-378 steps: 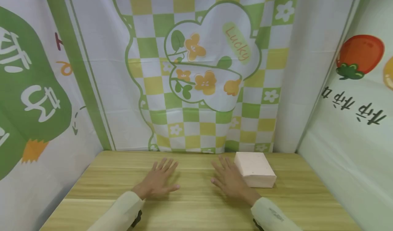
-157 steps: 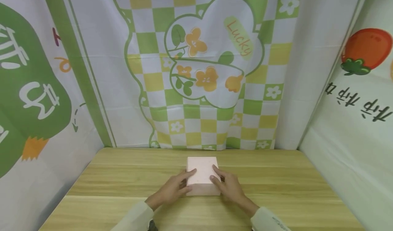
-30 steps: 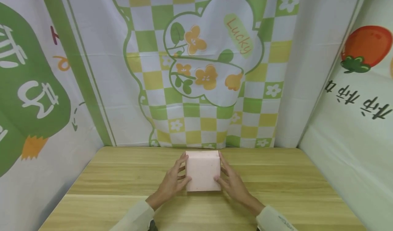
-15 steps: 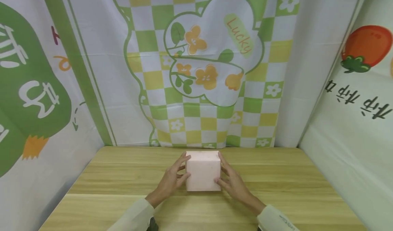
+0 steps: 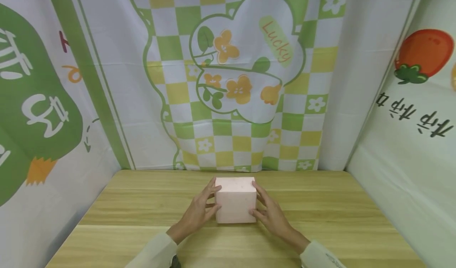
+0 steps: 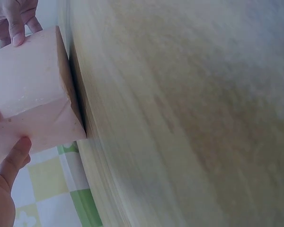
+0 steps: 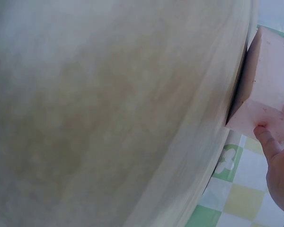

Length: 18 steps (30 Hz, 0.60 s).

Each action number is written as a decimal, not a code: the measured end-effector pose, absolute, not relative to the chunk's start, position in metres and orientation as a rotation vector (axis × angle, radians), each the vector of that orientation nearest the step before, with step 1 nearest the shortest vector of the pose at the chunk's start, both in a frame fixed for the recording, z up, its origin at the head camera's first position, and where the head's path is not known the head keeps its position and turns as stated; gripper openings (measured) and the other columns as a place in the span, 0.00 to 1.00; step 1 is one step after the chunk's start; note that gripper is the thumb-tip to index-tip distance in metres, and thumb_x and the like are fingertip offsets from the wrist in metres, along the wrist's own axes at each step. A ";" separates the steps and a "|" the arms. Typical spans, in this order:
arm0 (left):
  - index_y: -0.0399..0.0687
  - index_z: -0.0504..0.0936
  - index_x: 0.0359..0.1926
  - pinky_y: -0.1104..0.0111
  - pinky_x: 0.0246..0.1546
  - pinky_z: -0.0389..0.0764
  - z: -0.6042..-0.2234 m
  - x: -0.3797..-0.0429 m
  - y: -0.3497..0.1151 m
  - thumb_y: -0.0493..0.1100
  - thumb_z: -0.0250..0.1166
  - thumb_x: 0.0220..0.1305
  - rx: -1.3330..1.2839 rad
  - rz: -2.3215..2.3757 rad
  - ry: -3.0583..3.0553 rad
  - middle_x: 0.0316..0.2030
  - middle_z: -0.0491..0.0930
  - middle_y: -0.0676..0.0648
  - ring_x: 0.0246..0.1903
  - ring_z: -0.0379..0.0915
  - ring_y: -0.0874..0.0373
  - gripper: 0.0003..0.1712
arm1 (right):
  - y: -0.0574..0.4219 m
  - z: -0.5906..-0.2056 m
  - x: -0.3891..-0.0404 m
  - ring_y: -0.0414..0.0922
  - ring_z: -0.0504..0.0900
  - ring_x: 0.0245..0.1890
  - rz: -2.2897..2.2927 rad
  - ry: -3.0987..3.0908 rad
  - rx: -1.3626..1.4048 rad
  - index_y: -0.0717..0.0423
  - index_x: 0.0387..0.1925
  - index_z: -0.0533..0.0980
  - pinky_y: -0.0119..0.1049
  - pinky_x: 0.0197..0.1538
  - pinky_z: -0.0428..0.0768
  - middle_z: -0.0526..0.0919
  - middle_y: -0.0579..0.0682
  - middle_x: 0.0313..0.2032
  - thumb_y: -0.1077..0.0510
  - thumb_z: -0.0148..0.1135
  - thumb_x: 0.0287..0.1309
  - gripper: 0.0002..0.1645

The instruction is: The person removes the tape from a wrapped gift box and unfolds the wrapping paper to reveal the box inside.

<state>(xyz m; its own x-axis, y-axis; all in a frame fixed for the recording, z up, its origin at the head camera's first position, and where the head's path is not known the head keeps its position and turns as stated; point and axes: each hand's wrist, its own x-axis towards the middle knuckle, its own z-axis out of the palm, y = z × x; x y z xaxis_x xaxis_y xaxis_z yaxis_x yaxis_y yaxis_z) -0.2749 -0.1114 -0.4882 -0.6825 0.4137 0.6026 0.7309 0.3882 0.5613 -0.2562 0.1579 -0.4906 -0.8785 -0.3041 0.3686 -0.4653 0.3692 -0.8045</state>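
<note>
A plain pale pink box (image 5: 236, 207) is at the middle of the table, held between both hands. My left hand (image 5: 195, 211) grips its left side, thumb at the front face and index finger by the top edge. On the opposite side, my right hand (image 5: 273, 215) holds it the same way, with the thumb low on the front. The left wrist view shows the box (image 6: 26, 78) close over the tabletop with a dark shadow along its underside. In the right wrist view, a fingertip of the right hand (image 7: 280, 172) presses the box's side.
The wood-grain table (image 5: 142, 204) extends around the box. Behind it hangs a green, yellow and white checked curtain (image 5: 242, 145). Printed cloth walls (image 5: 392, 173) stand on the left and right.
Earlier the box stood at the right, with both hands spread apart; it has since come to the middle between them. Over the last second it tips, showing more top face and less front.
</note>
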 end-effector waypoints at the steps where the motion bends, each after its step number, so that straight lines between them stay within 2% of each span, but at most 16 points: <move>1: 0.40 0.48 0.77 0.63 0.40 0.88 -0.488 -0.274 -0.112 0.28 0.69 0.57 -0.997 -1.204 -2.285 0.61 0.74 0.33 0.49 0.81 0.36 0.53 | 0.158 -0.491 -0.256 0.70 0.65 0.66 1.532 -2.464 0.699 0.44 0.77 0.50 0.40 0.51 0.84 0.51 0.60 0.76 0.71 0.66 0.54 0.55; 7: 0.42 0.48 0.77 0.62 0.41 0.87 -0.487 -0.272 -0.113 0.32 0.68 0.60 -0.995 -1.184 -2.295 0.60 0.76 0.35 0.52 0.80 0.39 0.51 | 0.158 -0.491 -0.254 0.72 0.67 0.64 1.547 -2.419 0.714 0.46 0.76 0.53 0.41 0.49 0.85 0.52 0.62 0.75 0.64 0.66 0.59 0.49; 11: 0.40 0.60 0.72 0.62 0.43 0.87 -0.483 -0.271 -0.112 0.39 0.66 0.64 -0.949 -1.179 -2.311 0.65 0.71 0.35 0.56 0.77 0.40 0.38 | 0.157 -0.488 -0.254 0.72 0.70 0.62 1.539 -2.411 0.685 0.50 0.77 0.50 0.39 0.44 0.87 0.52 0.63 0.75 0.56 0.63 0.65 0.46; 15: 0.40 0.69 0.63 0.66 0.42 0.87 -0.476 -0.270 -0.109 0.44 0.63 0.68 -0.866 -1.248 -2.350 0.70 0.63 0.33 0.57 0.76 0.37 0.26 | 0.156 -0.482 -0.254 0.71 0.73 0.60 1.510 -2.423 0.640 0.52 0.78 0.47 0.38 0.41 0.88 0.54 0.65 0.74 0.54 0.60 0.67 0.46; 18: 0.40 0.66 0.66 0.65 0.42 0.88 -0.469 -0.270 -0.108 0.46 0.61 0.70 -0.816 -1.320 -2.407 0.70 0.62 0.33 0.56 0.77 0.35 0.28 | 0.154 -0.479 -0.253 0.69 0.74 0.60 1.455 -2.442 0.607 0.51 0.78 0.47 0.45 0.45 0.88 0.56 0.64 0.73 0.53 0.60 0.67 0.46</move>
<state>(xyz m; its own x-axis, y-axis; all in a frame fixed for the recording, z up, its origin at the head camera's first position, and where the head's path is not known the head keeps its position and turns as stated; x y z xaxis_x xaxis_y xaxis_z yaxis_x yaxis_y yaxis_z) -0.2704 -0.1084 -0.4691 -0.8025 0.3434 0.4880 0.5961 0.4239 0.6819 -0.2534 0.1544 -0.4787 -0.8865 -0.2292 0.4020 -0.4627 0.4200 -0.7807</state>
